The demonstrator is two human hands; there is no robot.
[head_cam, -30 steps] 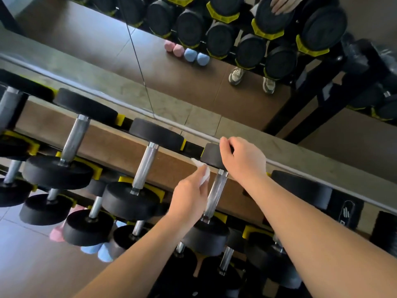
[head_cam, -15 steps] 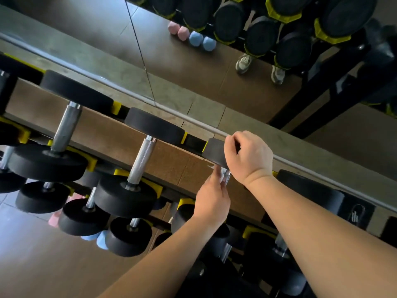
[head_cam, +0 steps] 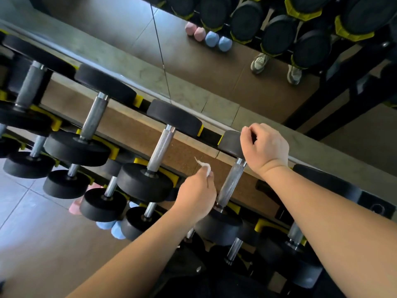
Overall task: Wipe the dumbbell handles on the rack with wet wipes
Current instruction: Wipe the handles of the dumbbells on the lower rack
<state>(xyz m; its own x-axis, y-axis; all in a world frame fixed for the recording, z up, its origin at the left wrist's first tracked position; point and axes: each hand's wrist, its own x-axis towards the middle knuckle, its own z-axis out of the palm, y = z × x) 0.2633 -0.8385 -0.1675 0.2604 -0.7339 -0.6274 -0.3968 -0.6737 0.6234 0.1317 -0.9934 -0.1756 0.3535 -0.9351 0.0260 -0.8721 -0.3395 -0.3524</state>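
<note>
A black dumbbell with a knurled steel handle (head_cam: 231, 184) lies on the top tier of the rack (head_cam: 209, 135). My right hand (head_cam: 265, 147) grips the far black head (head_cam: 229, 143) of that dumbbell. My left hand (head_cam: 196, 195) sits just left of the handle, close to its lower end, and pinches a small white wet wipe (head_cam: 204, 165) that sticks up from the fingers. The wipe is off the handle. More black dumbbells with steel handles line the top tier to the left, the nearest handle (head_cam: 160, 150) being bare.
Lower tiers hold more black dumbbells (head_cam: 103, 204), with pink and blue ones (head_cam: 111, 227) below. A mirror behind the rack reflects the dumbbells and a person's shoes (head_cam: 258, 62). Yellow cradles (head_cam: 138, 101) edge the rack. Tiled floor lies at left.
My left hand has slid down from the top of the handle and moved off to its left with the wipe. My right hand stays on the dumbbell head. The view has shifted right.
</note>
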